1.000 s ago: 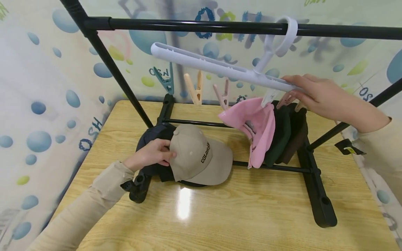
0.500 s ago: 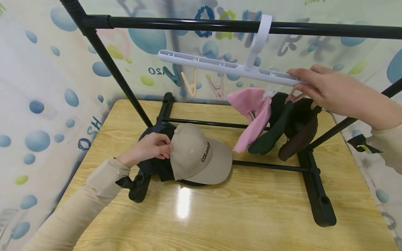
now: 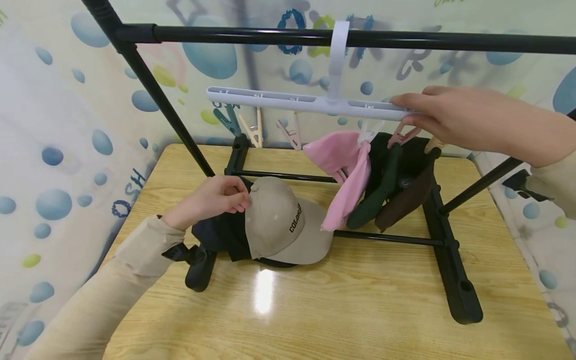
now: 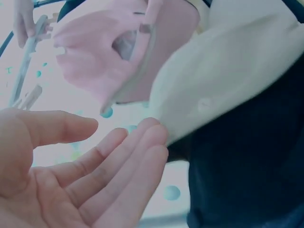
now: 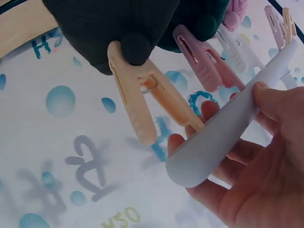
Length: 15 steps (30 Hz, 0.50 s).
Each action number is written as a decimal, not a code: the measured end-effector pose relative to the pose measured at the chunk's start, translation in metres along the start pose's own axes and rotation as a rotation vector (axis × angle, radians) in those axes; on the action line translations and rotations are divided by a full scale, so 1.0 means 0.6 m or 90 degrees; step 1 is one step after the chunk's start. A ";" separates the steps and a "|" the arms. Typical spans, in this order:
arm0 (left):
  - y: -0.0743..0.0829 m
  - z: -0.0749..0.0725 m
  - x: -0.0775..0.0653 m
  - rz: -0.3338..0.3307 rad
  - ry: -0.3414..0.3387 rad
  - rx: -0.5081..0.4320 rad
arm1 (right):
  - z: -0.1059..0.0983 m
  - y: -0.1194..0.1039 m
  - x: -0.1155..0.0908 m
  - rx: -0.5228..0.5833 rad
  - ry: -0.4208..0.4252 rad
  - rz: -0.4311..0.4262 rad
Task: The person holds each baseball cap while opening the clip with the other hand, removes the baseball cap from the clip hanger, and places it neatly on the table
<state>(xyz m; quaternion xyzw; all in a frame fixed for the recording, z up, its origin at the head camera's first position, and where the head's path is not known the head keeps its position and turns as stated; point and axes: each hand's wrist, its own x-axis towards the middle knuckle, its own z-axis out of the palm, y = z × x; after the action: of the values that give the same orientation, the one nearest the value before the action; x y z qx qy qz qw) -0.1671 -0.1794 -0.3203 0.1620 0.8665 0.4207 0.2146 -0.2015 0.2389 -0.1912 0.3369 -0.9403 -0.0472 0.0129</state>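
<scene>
My right hand (image 3: 468, 120) grips the right end of a white clip hanger (image 3: 270, 101), its fingers wrapped round the bar in the right wrist view. The hanger's hook goes over a black rail (image 3: 252, 36). Clipped below hang a pink cap (image 3: 344, 175), a dark green cap (image 3: 378, 200) and a dark brown cap (image 3: 409, 200). My left hand (image 3: 216, 200) is beside the back of a beige cap (image 3: 274, 215) with lettering, fingers loosely bent and holding nothing. Its fingertips are by the cap's edge in the left wrist view; whether they touch, I cannot tell. A dark navy cap (image 3: 220, 235) lies under the beige one.
Unused clips hang from the hanger's left half: a teal clip (image 3: 228, 120), a cream clip (image 3: 254, 131) and a pink clip (image 3: 292, 134). The rack's black feet (image 3: 452, 270) stand on a wooden table (image 3: 315, 310). Behind is a patterned curtain (image 3: 58, 125).
My right hand has slid the hanger leftward along the rail, and the clipped caps have swung and turned. My left hand has drawn slightly up and back from the beige cap.
</scene>
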 end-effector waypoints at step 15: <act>0.061 0.038 0.045 0.090 -0.031 0.084 | -0.014 -0.010 0.022 -0.020 -0.022 -0.016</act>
<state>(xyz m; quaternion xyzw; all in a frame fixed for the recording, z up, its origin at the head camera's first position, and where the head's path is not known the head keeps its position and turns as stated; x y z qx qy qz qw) -0.1752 -0.1301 -0.3101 0.2467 0.8732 0.3728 0.1942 -0.2074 0.2252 -0.1833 0.3474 -0.9352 -0.0680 0.0014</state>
